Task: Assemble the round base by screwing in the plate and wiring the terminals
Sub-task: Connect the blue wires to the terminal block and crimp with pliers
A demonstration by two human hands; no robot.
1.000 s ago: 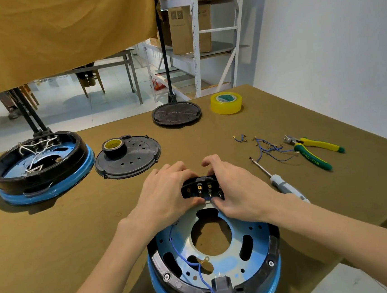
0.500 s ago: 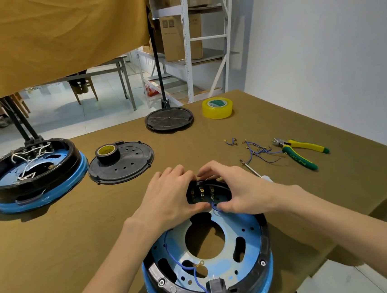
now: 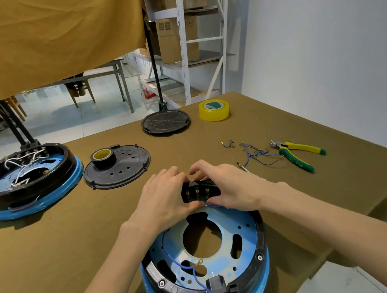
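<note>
Head view: glossy round blue base (image 3: pixel 240 234).

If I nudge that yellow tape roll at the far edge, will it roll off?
Probably not: the yellow tape roll lies flat on its side on the table, so a push should slide it. The cloth cover likely adds drag. Being a hollow ring, it is probably light to lift.

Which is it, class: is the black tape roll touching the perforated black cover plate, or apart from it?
Touching. The head view shows the black tape roll standing directly on the perforated black cover plate, near its left edge, with no gap beneath it.
</note>
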